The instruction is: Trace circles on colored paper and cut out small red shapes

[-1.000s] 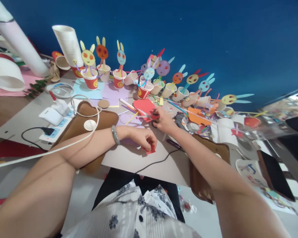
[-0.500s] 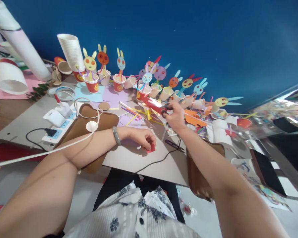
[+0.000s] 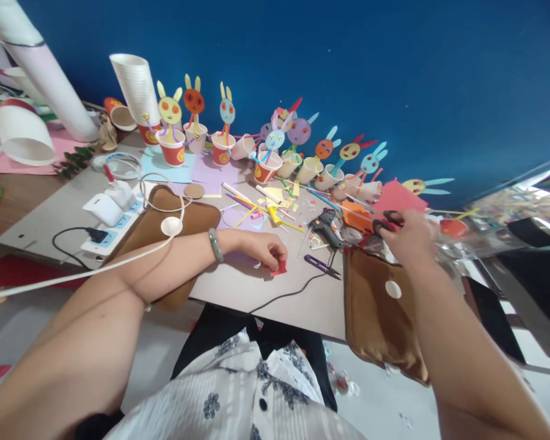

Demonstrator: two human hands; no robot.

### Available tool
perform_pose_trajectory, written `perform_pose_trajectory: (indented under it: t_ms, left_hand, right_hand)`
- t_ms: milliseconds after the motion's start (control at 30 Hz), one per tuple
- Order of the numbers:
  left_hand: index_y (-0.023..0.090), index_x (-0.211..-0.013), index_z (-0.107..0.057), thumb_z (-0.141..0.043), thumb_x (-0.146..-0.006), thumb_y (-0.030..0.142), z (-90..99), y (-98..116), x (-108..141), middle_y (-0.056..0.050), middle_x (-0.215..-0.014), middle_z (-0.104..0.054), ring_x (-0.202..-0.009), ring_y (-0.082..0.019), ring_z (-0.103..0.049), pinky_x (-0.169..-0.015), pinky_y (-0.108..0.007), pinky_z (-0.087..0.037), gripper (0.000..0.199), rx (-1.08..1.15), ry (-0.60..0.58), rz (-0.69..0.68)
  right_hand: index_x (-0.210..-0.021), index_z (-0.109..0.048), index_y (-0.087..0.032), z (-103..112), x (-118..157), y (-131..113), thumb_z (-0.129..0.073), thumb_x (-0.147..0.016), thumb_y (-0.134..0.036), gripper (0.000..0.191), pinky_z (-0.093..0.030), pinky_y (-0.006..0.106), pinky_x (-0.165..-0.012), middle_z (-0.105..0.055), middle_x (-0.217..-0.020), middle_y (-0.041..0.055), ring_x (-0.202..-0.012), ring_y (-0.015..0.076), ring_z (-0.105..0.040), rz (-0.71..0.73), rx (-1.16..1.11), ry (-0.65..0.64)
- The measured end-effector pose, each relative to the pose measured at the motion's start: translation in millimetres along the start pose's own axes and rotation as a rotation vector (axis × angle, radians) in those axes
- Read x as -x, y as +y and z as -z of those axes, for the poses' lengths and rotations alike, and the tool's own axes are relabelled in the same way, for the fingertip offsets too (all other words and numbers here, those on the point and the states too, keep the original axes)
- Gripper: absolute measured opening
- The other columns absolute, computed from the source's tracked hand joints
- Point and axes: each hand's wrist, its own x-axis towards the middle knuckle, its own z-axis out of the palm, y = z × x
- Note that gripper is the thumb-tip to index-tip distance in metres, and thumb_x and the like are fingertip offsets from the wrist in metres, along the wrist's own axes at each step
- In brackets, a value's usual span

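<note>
My left hand (image 3: 266,249) rests on the table with its fingers closed in a pinch on a small piece of red paper (image 3: 280,267). Over the right side of the table, my right hand (image 3: 415,235) grips scissors (image 3: 385,225) by their dark handles. A larger sheet of red paper (image 3: 401,197) is carried with them, its lower edge hidden by the hand. Between the hands lie purple thread snips (image 3: 321,266) and a black glue gun (image 3: 326,226) with its cord.
Paper cups with bunny faces (image 3: 222,146) line the back along the blue wall. A power strip (image 3: 112,223) with plugs and a white cable is at left. Brown cushions (image 3: 371,305) lie at the table's front edge. Pens and scraps (image 3: 272,212) are strewn mid-table.
My right hand has moved right with the scissors and red paper, away from the middle of the table, uncovering the glue gun. My left hand stays in place on its small red piece.
</note>
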Motion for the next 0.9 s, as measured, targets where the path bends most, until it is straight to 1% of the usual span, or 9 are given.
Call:
perform_pose_trajectory:
  t_ms: [67,133,233,367,467,533,633,733,900]
  left_hand:
    - [0.014,-0.081,-0.071,-0.065,-0.069,0.013,-2.4,0.7,0.7,-0.003,-0.070,-0.070,-0.060,-0.011,-0.061,-0.057,-0.021,-0.047,0.014,0.010,-0.056,-0.008]
    - [0.014,-0.080,-0.072,-0.067,-0.068,0.014,-4.5,1.3,1.1,-0.003,-0.069,-0.070,-0.059,-0.011,-0.060,-0.057,-0.022,-0.047,0.013,0.023,-0.093,-0.016]
    - [0.014,-0.079,-0.073,-0.068,-0.068,0.015,-5.7,1.2,0.6,-0.004,-0.069,-0.071,-0.059,-0.011,-0.061,-0.057,-0.022,-0.047,0.012,0.046,-0.122,-0.020]
    - [0.014,-0.081,-0.073,-0.067,-0.068,0.015,-4.3,0.0,-1.0,-0.004,-0.069,-0.072,-0.059,-0.012,-0.062,-0.056,-0.022,-0.047,0.014,0.026,-0.136,-0.023]
    - [0.014,-0.081,-0.073,-0.067,-0.068,0.014,-3.7,-1.0,-2.0,-0.004,-0.070,-0.073,-0.059,-0.012,-0.063,-0.057,-0.023,-0.048,0.015,0.002,-0.133,-0.022]
    - [0.014,-0.081,-0.072,-0.067,-0.067,0.014,-3.8,-1.4,-2.6,-0.004,-0.069,-0.072,-0.061,-0.013,-0.063,-0.058,-0.023,-0.049,0.015,0.005,-0.135,-0.018]
    - [0.015,-0.080,-0.071,-0.066,-0.067,0.013,-4.0,-1.9,-3.1,-0.003,-0.069,-0.072,-0.061,-0.013,-0.064,-0.059,-0.024,-0.049,0.014,0.020,-0.137,-0.009]
    - [0.015,-0.080,-0.070,-0.065,-0.066,0.012,-4.7,-1.9,-3.2,-0.003,-0.069,-0.072,-0.060,-0.013,-0.063,-0.057,-0.023,-0.048,0.015,0.024,-0.137,-0.009]
    - [0.014,-0.081,-0.071,-0.063,-0.067,0.010,-7.9,0.8,-3.4,-0.003,-0.069,-0.072,-0.062,-0.014,-0.066,-0.056,-0.022,-0.048,0.016,0.063,-0.080,-0.028]
  right_hand:
    - [-0.073,-0.045,-0.027,-6.7,6.5,-13.3,-0.075,-0.069,-0.027,0.030,-0.046,0.056,-0.078,-0.061,-0.077,0.0074,-0.082,0.0356,-0.064,-0.078,-0.116,-0.021]
    - [-0.075,-0.046,-0.027,-13.3,12.6,-37.8,-0.075,-0.071,-0.033,0.030,-0.047,0.047,-0.073,-0.063,-0.080,0.0065,-0.082,0.0311,-0.063,-0.086,-0.240,-0.058]
    - [-0.075,-0.049,-0.025,-30.3,19.6,-86.1,-0.079,-0.068,-0.038,0.033,-0.045,0.037,-0.067,-0.066,-0.078,0.0051,-0.075,0.0244,-0.061,-0.044,-0.324,-0.234]
    - [-0.073,-0.049,-0.023,-69.9,19.4,-144.9,-0.078,-0.066,-0.035,0.032,-0.042,0.032,-0.062,-0.066,-0.071,0.0026,-0.065,0.0187,-0.057,0.023,-0.357,-0.429]
    - [-0.070,-0.046,-0.024,-98.5,11.9,-170.0,-0.074,-0.067,-0.033,0.030,-0.038,0.031,-0.061,-0.063,-0.069,0.0026,-0.065,0.0182,-0.053,0.020,-0.291,-0.510]
    - [-0.067,-0.045,-0.024,-110.8,5.5,-175.7,-0.072,-0.067,-0.030,0.028,-0.037,0.030,-0.059,-0.061,-0.066,0.0021,-0.064,0.0182,-0.051,0.008,-0.276,-0.534]
    - [-0.065,-0.045,-0.024,-117.7,-3.3,-170.8,-0.071,-0.064,-0.025,0.026,-0.036,0.030,-0.059,-0.060,-0.065,0.0019,-0.065,0.0191,-0.051,-0.001,-0.265,-0.547]
    - [-0.065,-0.045,-0.024,-114.2,-9.0,-156.4,-0.071,-0.063,-0.024,0.026,-0.037,0.032,-0.061,-0.061,-0.069,0.0031,-0.066,0.0202,-0.052,-0.016,-0.233,-0.514]
    - [-0.066,-0.048,-0.024,-95.8,-1.9,-136.3,-0.073,-0.067,-0.033,0.027,-0.040,0.033,-0.060,-0.060,-0.066,0.0024,-0.062,0.0189,-0.053,-0.021,-0.292,-0.355]
